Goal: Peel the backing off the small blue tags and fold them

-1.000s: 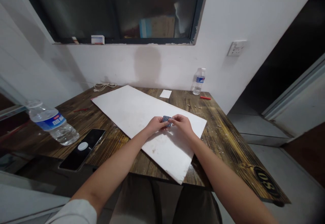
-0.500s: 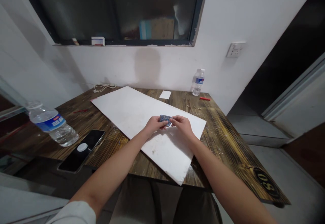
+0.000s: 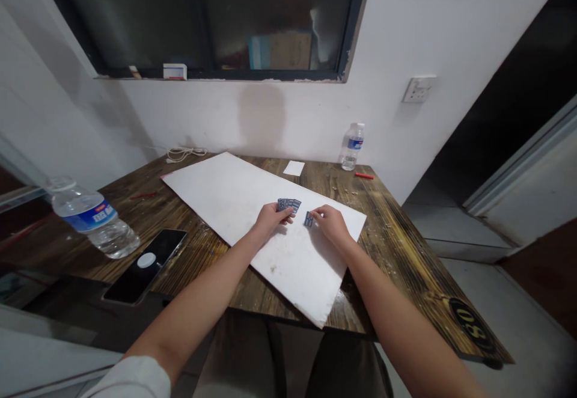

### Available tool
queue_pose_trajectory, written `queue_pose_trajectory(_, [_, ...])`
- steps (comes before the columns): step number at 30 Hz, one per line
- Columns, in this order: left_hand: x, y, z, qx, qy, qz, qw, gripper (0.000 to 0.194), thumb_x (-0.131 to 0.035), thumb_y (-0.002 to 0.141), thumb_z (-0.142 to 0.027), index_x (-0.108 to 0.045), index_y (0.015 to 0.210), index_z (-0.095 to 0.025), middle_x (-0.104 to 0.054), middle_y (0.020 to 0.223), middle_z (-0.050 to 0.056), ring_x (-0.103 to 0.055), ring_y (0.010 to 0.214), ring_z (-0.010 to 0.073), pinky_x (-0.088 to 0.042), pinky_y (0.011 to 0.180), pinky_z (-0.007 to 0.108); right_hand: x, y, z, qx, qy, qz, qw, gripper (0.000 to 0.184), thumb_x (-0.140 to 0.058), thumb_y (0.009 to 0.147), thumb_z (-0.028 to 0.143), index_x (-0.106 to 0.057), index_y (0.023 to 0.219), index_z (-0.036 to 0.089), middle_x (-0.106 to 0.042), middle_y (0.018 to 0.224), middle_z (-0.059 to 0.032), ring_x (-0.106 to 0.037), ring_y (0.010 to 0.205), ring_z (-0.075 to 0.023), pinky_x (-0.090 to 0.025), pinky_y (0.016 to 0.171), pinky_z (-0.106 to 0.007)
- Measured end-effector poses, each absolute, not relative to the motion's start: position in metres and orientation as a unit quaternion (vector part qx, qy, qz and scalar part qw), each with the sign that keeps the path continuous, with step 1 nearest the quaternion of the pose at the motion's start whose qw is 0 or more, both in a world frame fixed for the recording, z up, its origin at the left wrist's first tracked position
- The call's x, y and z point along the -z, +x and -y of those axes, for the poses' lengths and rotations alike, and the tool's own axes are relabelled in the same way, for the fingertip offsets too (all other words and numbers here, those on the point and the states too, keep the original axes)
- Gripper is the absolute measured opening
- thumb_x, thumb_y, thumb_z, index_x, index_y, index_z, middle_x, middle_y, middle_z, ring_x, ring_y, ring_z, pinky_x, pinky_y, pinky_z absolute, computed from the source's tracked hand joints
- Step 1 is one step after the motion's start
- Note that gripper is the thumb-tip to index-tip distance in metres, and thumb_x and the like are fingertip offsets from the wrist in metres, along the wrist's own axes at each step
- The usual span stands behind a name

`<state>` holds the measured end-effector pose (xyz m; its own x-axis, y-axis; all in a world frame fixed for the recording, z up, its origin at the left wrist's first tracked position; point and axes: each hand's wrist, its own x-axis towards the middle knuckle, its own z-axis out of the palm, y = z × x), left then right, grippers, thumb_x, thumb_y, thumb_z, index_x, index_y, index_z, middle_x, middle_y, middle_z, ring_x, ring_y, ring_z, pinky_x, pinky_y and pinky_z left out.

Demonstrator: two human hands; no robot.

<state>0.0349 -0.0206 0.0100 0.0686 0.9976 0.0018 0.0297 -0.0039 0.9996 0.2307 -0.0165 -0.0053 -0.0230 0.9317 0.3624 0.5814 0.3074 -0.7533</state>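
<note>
A white foam board [image 3: 225,199] lies at a slant on a dark wooden table [image 3: 383,235]. Above its middle, my left hand [image 3: 271,219] grips a larger blue patterned piece [image 3: 289,205] at the fingertips. My right hand [image 3: 331,225] pinches a small, narrow blue piece [image 3: 309,219] at its fingertips. A short gap separates the two pieces, and both are low over the board. I cannot tell what material they are.
A water bottle [image 3: 92,219] lies at the table's left, near a black phone [image 3: 145,264]. A second bottle [image 3: 352,146] stands at the back, near a white paper slip [image 3: 294,168], a red stick [image 3: 363,175] and a white cable [image 3: 186,154].
The blue item held between both hands is now two separate pieces. My hands have drawn apart, with the larger piece on the left and the small one on the right.
</note>
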Motion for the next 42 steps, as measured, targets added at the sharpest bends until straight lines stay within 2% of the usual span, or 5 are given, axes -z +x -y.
queue_pose_trajectory(5, [-0.011,0.036,0.023,-0.453,0.553,-0.497,0.491,0.025,-0.074,0.071,-0.034,-0.069,0.081,-0.011,-0.071,0.072,0.008,-0.060,0.056,0.0102,-0.045,0.052,0.021,0.003,0.230,0.017,-0.138,-0.528,0.712,0.443,0.028,-0.060,0.081,0.040,-0.071,0.097,0.020,-0.065,0.089,-0.0085,-0.055,0.084,-0.0227,-0.040,0.078,-0.035])
queue_pose_trajectory(15, [-0.007,0.038,0.024,-0.408,0.594,-0.499,0.482,0.022,-0.073,0.071,-0.030,-0.068,0.077,-0.010,-0.067,0.064,0.007,-0.057,0.052,0.0106,-0.043,0.047,0.021,0.000,0.225,0.016,-0.265,-0.488,0.686,0.470,0.025,-0.061,0.076,0.045,-0.067,0.072,0.021,-0.067,0.074,-0.0025,-0.055,0.068,-0.0174,-0.040,0.065,-0.029])
queue_pose_trajectory(25, [-0.006,0.035,0.022,-0.451,0.567,-0.509,0.464,0.021,-0.071,0.074,-0.031,-0.066,0.077,-0.011,-0.070,0.071,0.008,-0.058,0.054,0.0096,-0.043,0.050,0.021,0.004,0.234,0.021,-0.062,-0.565,0.759,0.317,0.011,-0.063,0.081,0.025,-0.073,0.079,0.021,-0.065,0.089,-0.0105,-0.053,0.087,-0.0247,-0.035,0.073,-0.035])
queue_pose_trajectory(30, [-0.007,0.036,0.023,-0.433,0.574,-0.513,0.470,0.022,-0.072,0.072,-0.033,-0.067,0.075,-0.011,-0.068,0.067,0.007,-0.057,0.051,0.0098,-0.042,0.048,0.021,-0.002,0.233,0.021,-0.094,-0.526,0.739,0.411,0.022,-0.065,0.080,0.035,-0.069,0.097,0.022,-0.063,0.096,-0.0093,-0.053,0.092,-0.0243,-0.039,0.079,-0.036])
queue_pose_trajectory(42, [-0.006,0.039,0.026,-0.373,0.638,-0.463,0.490,0.020,-0.068,0.076,-0.032,-0.069,0.078,-0.012,-0.067,0.065,0.006,-0.049,0.047,0.0079,-0.037,0.045,0.022,-0.008,0.224,0.025,-0.238,-0.447,0.717,0.479,0.032,-0.059,0.079,0.052,-0.065,0.070,0.022,-0.064,0.077,-0.0039,-0.055,0.072,-0.0183,-0.041,0.066,-0.030])
